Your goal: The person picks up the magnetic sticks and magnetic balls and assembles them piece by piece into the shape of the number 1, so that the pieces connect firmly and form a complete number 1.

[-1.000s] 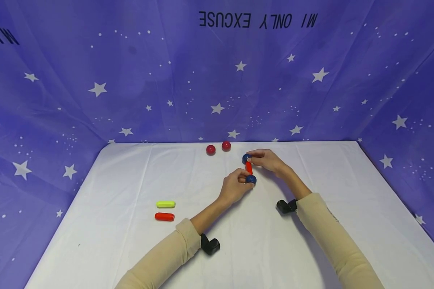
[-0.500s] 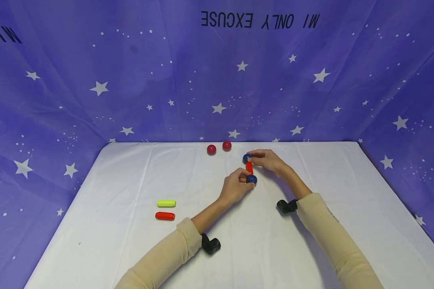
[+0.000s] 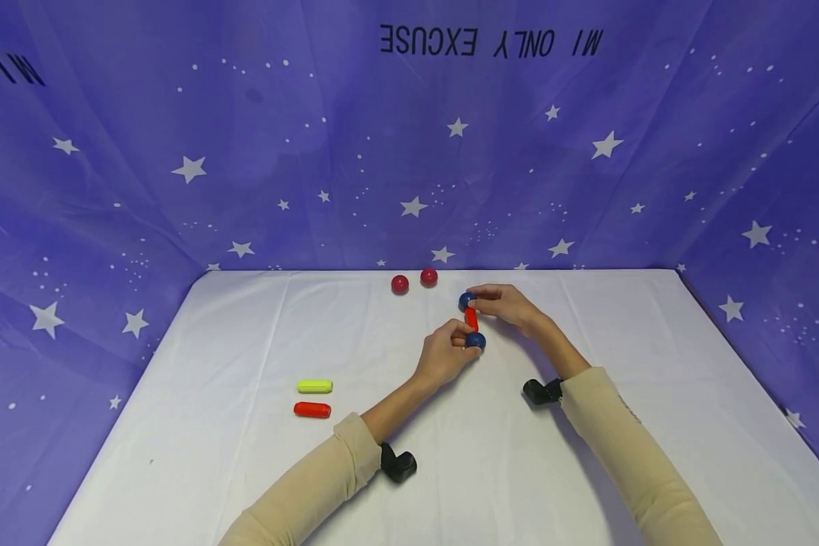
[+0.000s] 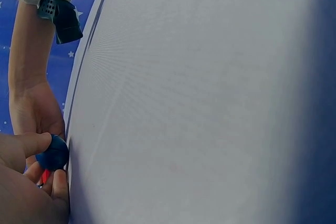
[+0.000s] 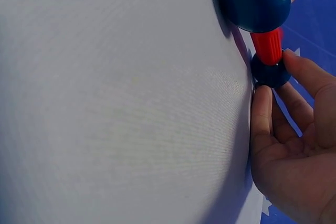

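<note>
Right of centre, your left hand pinches the lower blue ball, your right hand the upper blue ball, red rod between. Both balls look hard, slick; grip their sides.

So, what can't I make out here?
Head view: where the red rod meets the far blue ball, partly covered by the right grip.
Left wrist view: most of the red rod, behind the left grip and near blue ball.
Right wrist view: most of the left grip, cut off by the upper edge.
Head view: upper ends of the sleeves, cut off by the lower edge.
</note>
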### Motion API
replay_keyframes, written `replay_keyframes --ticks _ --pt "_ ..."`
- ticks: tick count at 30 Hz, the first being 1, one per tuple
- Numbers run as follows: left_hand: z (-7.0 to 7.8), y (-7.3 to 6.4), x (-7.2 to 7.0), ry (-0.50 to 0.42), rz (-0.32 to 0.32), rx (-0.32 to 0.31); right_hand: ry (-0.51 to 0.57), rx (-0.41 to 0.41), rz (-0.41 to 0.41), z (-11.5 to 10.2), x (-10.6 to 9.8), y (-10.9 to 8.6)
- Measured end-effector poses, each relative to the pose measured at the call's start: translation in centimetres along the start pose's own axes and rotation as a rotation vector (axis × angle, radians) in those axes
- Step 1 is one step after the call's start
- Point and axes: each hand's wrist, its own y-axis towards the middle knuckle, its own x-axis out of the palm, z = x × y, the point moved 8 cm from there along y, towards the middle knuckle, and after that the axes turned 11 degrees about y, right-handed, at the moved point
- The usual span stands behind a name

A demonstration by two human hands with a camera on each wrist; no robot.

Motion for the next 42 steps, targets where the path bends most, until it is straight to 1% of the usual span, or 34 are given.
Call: replay_keyframes --ticks 7,13,18,21,23,27,30,36,38,42 --pt "0.1 0.1 -0.1 -0.003 0.005 0.008 0.008 -0.030 -0.016 -0.3 0.0 -0.1" --pt "0.3 -0.1 0.0 -0.007 -0.001 0.005 0.008 -0.029 -0.014 -0.4 -0.1 -0.3" --pt "0.4 -0.2 0.0 -0.009 0.002 0.002 -0.011 -0.040 0.033 -0.5 -0.1 -0.8" --pt "0.4 -0.2 0.1 -0.012 0.000 -0.002 -0.041 -0.053 0.070 -0.4 -0.2 -1.5" --pt "0.5 -0.2 0.1 -0.009 0.002 -0.001 -0.039 -0.055 0.079 -0.4 -0.1 -2.1" --pt "0.5 -0.2 0.0 -0.005 0.006 0.005 0.010 -0.047 0.075 -0.1 0.4 -3.5" --pt "0.5 -0.2 0.1 -0.003 0.003 0.005 0.034 -0.045 0.065 0.3 0.6 -4.6" --pt "0.5 -0.3 0.2 -0.017 -0.002 0.008 0.025 -0.045 0.017 0.9 1.4 -6.5" --pt "0.5 -0.2 0.1 -0.020 -0.002 0.011 0.029 -0.034 0.001 1.1 1.6 -7.0" --pt "0.3 -0.1 0.0 -0.017 0.004 0.016 0.033 -0.037 -0.026 1.2 2.0 -7.4"
